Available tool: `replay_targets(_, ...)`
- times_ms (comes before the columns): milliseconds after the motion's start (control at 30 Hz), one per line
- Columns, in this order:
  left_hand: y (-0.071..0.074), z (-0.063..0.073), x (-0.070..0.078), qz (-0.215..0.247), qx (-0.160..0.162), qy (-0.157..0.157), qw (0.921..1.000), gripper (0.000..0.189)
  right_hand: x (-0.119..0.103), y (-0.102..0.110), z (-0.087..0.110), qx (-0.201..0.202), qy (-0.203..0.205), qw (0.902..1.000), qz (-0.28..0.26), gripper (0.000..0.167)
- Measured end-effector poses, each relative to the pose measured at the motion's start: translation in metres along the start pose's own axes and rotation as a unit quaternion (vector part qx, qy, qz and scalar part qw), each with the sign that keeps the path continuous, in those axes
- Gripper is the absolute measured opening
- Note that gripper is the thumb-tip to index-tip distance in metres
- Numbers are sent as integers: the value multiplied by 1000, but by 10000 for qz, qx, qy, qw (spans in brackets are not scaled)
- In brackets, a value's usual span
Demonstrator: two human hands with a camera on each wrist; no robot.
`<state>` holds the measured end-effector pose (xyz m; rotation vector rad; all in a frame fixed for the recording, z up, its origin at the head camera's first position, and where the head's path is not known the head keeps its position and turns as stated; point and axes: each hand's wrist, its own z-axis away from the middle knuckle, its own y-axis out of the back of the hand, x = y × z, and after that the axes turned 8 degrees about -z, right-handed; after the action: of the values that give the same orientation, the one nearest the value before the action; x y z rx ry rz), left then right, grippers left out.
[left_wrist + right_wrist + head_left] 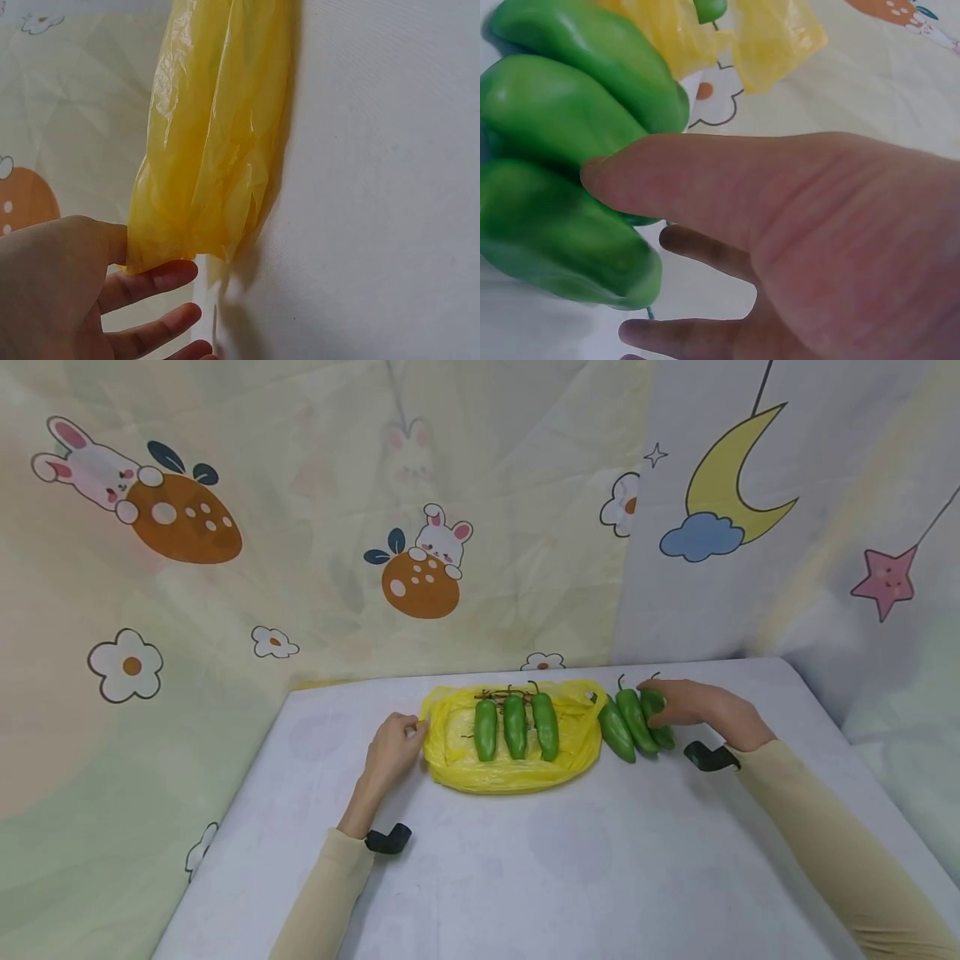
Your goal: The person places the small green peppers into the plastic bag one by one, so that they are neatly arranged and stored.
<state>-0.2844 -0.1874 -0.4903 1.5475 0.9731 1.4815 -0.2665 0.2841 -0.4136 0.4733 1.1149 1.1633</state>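
A yellow plastic bag (pixel 517 781) lies spread on the table with three green peppers (pixel 515 727) in a row at its open middle. At its left edge my left hand (pixel 395 747) pinches the plastic between thumb and index finger; the left wrist view shows the bag's thin edge (pixel 187 225) there, the other fingers spread. Three more green peppers lie side by side right of the bag. Over the rightmost one (pixel 654 703) is my right hand (pixel 701 710). In the right wrist view its thumb (pixel 652 176) reaches across beside this pepper (pixel 570 236), with the other fingers extended past its stem end.
The white-covered table (pixel 570 852) extends in front of the bag. Behind it hangs a printed cloth (pixel 322 568) with rabbits, flowers and a moon. Dark straps (pixel 390 839) sit at both wrists, below beige sleeves.
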Motion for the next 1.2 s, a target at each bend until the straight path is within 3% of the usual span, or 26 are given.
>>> replay_targets(300, 0, -1, -2, 64, 43, -13, 10000, 38, 13, -8, -13, -105, -118, 9998, -79, 80)
replay_targets(767, 1, -1, 0, 93, 18, -10, 10000, 37, 20, -20, -10, 117, -28, 9999, -100, 83)
replay_targets(1200, 1, 0, 0, 121, 48, -11, 9999, 38, 18, -27, -9, 306, -280, 9991, -93, 82)
